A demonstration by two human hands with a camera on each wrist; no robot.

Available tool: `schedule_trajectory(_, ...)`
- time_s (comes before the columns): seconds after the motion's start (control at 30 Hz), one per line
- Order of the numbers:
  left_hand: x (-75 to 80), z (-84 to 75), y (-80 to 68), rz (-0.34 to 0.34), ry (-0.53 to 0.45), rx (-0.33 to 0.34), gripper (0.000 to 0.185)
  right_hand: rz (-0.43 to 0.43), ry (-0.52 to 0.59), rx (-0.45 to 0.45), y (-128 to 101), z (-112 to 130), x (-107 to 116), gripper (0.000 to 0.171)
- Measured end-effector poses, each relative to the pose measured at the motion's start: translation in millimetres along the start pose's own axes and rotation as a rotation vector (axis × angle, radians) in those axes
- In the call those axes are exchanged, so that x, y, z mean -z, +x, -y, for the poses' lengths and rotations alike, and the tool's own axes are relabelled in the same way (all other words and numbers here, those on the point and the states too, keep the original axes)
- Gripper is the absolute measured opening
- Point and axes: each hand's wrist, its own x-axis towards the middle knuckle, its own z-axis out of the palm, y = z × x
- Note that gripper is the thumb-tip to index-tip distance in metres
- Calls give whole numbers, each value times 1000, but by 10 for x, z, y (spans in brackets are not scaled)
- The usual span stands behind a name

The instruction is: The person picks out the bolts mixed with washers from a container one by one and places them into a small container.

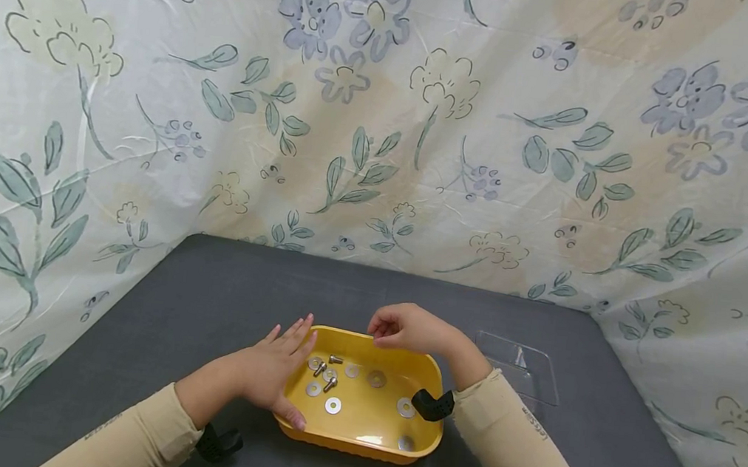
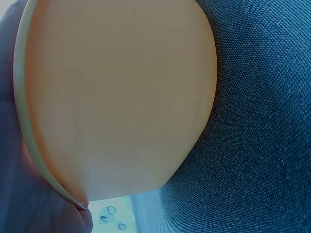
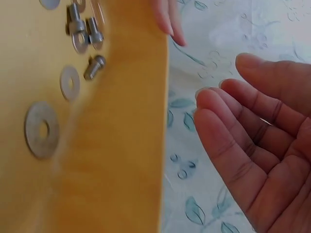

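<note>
A yellow plastic tray (image 1: 355,443) sits on a dark grey mat (image 1: 207,308). It holds several flat steel washers (image 1: 333,406) and a few short bolts (image 1: 330,382). My left hand (image 1: 278,373) lies flat against the tray's left wall, fingers straight and thumb at the front-left corner. The left wrist view shows only the tray's outer wall (image 2: 116,97) against my palm (image 2: 29,204). Above the far rim hovers my right hand (image 1: 406,329), fingers loosely bent. In the right wrist view the right hand (image 3: 252,141) is empty beside the tray (image 3: 121,145), with a washer (image 3: 42,129) and a bolt (image 3: 94,67) inside it.
A clear plastic lid (image 1: 518,372) lies on the mat to the right of the tray. A floral cloth (image 1: 384,116) hangs as walls at the back and on both sides. Black camera straps (image 1: 432,404) sit on both wrists.
</note>
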Motion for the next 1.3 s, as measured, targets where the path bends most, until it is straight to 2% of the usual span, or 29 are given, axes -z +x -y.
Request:
schedule_trajectory(0.2, -12, 5, 11, 1, 5, 5, 131, 31, 18, 20, 102, 61, -129, 14)
schedule_trajectory(0.5, -18, 1, 17, 9, 11, 9, 131, 78, -17, 47, 227, 60, -321, 12)
schedule_trajectory(0.73, -13, 0, 17, 0, 22, -9, 130, 138, -11, 40, 284, 57, -465, 17)
schedule_trajectory(1.1, -33, 15, 5, 1, 10, -6, 131, 210, -98, 39, 346, 31, -641, 22)
schedule_trajectory(1.3, -31, 12, -6, -8, 10, -17, 130, 244, -168, 81, 377, 14, -706, 27)
